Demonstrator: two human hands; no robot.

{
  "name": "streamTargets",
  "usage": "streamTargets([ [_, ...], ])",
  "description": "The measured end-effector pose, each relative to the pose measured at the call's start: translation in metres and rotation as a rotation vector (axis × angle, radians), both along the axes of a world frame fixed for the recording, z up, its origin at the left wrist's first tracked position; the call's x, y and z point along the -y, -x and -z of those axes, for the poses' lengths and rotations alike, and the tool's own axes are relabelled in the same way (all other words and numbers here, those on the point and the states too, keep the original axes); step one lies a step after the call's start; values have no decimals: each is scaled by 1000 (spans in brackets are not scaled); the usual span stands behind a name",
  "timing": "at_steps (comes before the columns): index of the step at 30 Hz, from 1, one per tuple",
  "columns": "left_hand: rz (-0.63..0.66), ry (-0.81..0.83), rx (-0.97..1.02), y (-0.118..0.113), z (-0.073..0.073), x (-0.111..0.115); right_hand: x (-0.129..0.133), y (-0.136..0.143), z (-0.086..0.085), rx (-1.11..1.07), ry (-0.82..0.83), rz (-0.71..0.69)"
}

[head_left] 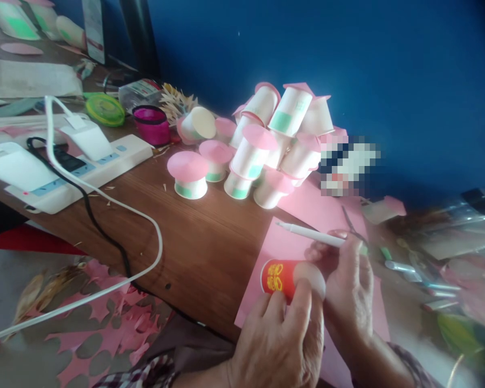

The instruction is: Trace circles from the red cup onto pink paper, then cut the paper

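Observation:
A small red paper cup point(286, 272) with yellow lettering lies on its side over a pink paper sheet point(248, 304). The fingers of my left hand point(281, 337) are closed on it from the near side, and a pale round area shows at its right end. My right hand point(350, 285) pinches a white pen point(313, 234), whose tip points left above the sheet. Beyond my hands stands a stack of white paper cups with green patches and pink paper caps, such as the one at the front left point(189, 188).
On the left are a white power strip point(125, 156) with plugs, a white cable point(157, 231), a magenta container point(151, 126) and a green lid point(105, 109). Pink paper scraps point(117, 323) lie below the table edge. Blurred pens point(440, 288) and wrapped items lie right.

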State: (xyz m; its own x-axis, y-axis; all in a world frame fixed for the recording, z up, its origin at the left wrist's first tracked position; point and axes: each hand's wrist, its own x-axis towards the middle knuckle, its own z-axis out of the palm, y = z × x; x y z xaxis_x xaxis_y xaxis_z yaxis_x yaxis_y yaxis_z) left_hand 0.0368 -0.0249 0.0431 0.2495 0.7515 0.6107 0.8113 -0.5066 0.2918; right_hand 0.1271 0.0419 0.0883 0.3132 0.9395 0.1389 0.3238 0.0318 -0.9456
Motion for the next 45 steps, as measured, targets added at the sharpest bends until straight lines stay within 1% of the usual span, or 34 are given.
streamTargets([
  [3, 12, 2, -5, 1, 0, 0, -1, 2, 0, -35, 29, 82],
  [4, 12, 1, -7, 1, 0, -1, -1, 3, 0, -46, 36, 89],
  [7, 3, -2, 3, 1, 1, -1, -1, 2, 0, -41, 27, 75],
  [10, 9, 4, 11, 1, 1, -2, 0, 1, -2, 21, -7, -5],
  [12, 6, 10, 10, 0, 1, -3, 0, 0, -3, 31, 3, -24],
  [18, -5, 5, 29, 1, 2, -2, -2, 2, -2, -22, 85, 40],
  [24, 0, 25, 31, 3, 3, 0, 1, 4, -2, -3, 101, 53],
  [26, -3, 3, 31, 3, 2, 0, 2, 4, -4, 19, 106, 57],
  [31, -19, -22, 1, 2, 1, 0, 2, 3, -4, 27, 75, 5],
  [36, -29, -73, -45, 3, 3, 0, 0, 0, -2, -24, 102, 65],
  [40, -45, -71, -89, 3, 4, 1, -1, -3, 2, -78, 73, 13],
  [45, -44, -41, -154, 3, 5, 4, -10, -17, 10, -317, -63, -133],
])
